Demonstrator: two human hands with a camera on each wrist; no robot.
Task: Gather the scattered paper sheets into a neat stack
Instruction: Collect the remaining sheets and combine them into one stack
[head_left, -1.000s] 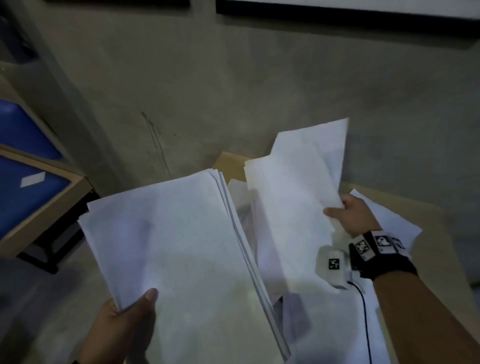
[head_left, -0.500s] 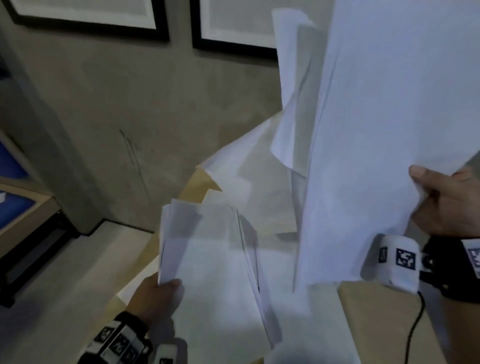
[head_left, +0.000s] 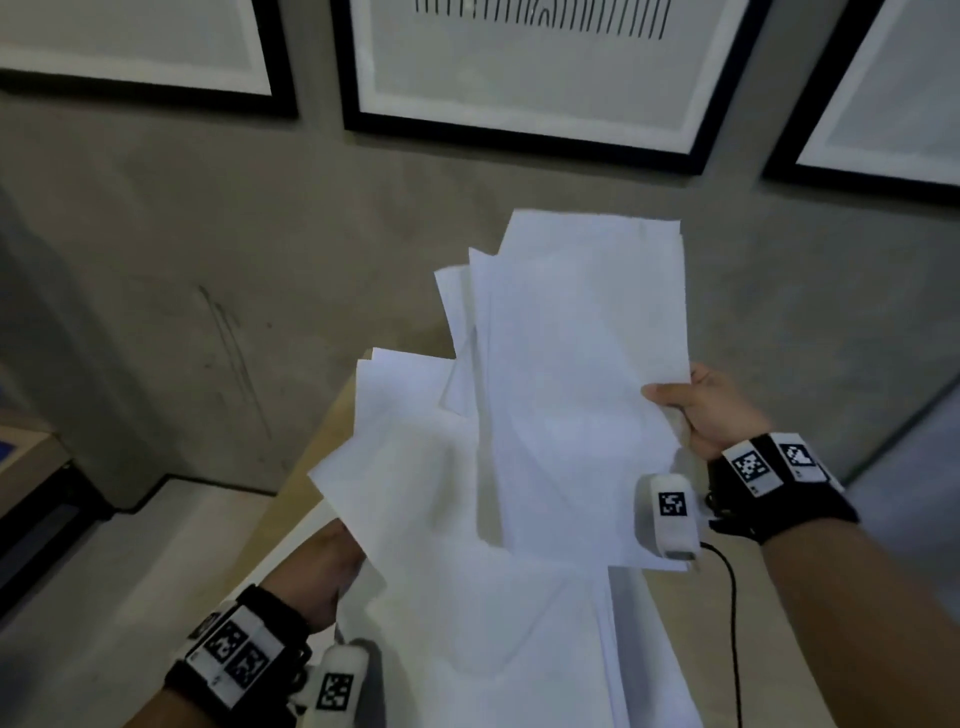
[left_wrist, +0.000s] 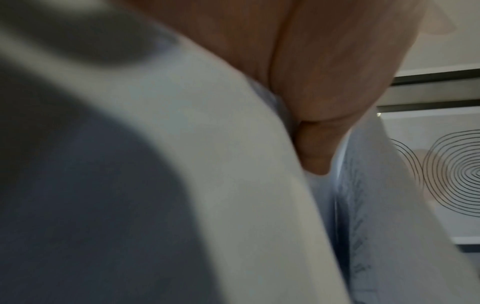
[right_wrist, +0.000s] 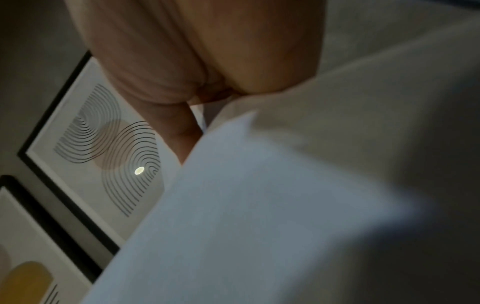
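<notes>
Above a pale wooden tabletop (head_left: 311, 447), seen from the head camera, both hands hold white paper. The right hand (head_left: 711, 410) pinches a loose sheaf of paper sheets (head_left: 576, 395) by its right edge, thumb on top, lifting it tilted toward the wall; its top edges are uneven and fanned. The left hand (head_left: 322, 566) is mostly hidden under a second bundle of sheets (head_left: 415, 467), lower and to the left, gripping its near corner. More white sheets (head_left: 519, 649) lie flat on the table beneath both. Behind stands a grey concrete wall (head_left: 208, 260) marked with dark streaks, hung with black-framed prints (head_left: 519, 78). A pale floor (head_left: 130, 561) shows at the lower left, beside a low piece of wooden furniture (head_left: 31, 457).

From the left wrist camera, blurred, the fingers (left_wrist: 319, 144) are curled against paper (left_wrist: 376, 205), with a framed print of concentric lines (left_wrist: 454, 174) at the right.

From the right wrist camera, the fingers (right_wrist: 182, 127) fold round the edge of a white sheet (right_wrist: 259, 205); two framed prints (right_wrist: 103, 144) hang on the grey wall behind.
</notes>
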